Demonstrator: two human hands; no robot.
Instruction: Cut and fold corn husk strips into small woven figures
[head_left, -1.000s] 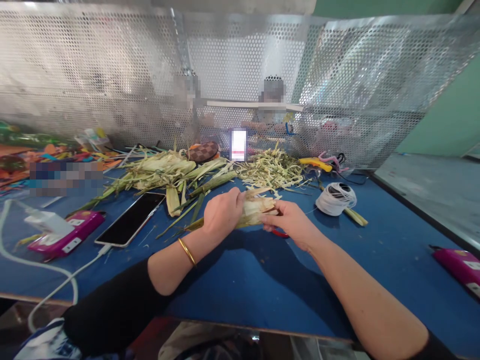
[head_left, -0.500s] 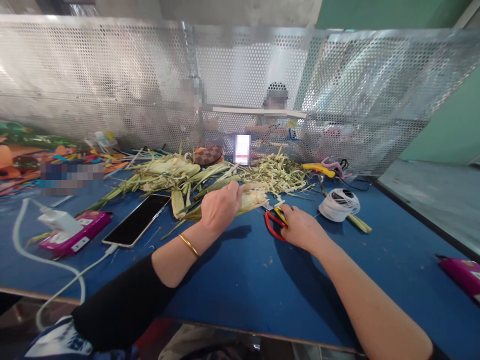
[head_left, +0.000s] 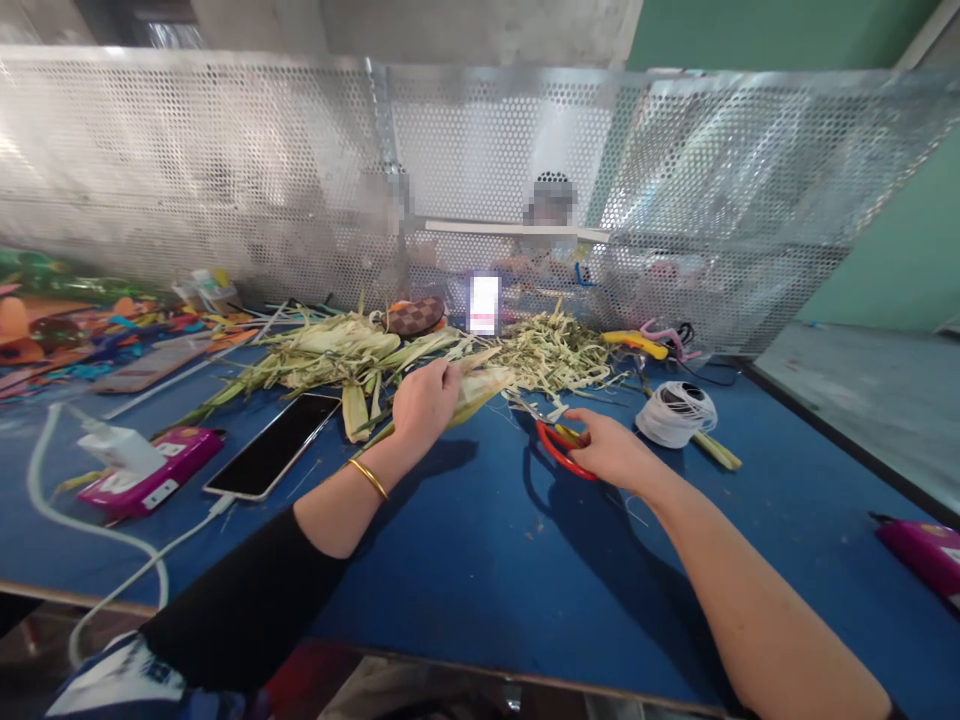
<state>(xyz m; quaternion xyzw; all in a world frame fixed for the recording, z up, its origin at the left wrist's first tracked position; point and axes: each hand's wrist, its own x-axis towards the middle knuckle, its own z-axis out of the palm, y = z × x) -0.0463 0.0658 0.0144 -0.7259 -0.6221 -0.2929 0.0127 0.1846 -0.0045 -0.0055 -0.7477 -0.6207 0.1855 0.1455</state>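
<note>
My left hand (head_left: 426, 402) is closed round a pale green corn husk (head_left: 480, 390), whose cut-looking end points to the right. A gold bangle (head_left: 369, 479) circles that wrist. My right hand (head_left: 611, 448) grips scissors (head_left: 564, 450) with red and yellow handles. Their blades point left toward the husk, a small gap away from it. Behind the scissors lies a heap of shredded husk strips (head_left: 555, 350). To the right of my right hand stands a spool of white string (head_left: 676, 412).
A pile of whole husks (head_left: 322, 350) lies at the back left, beside a phone (head_left: 276, 445) on a charging cable. A magenta power strip (head_left: 157, 470) sits further left. Yellow-handled pliers or a similar tool (head_left: 636, 344) lie before the perforated metal screen (head_left: 480, 150).
My left hand has drawn left with the husk, away from the scissors. The scissors' handles have turned in my right hand, and the blades now show more plainly.
</note>
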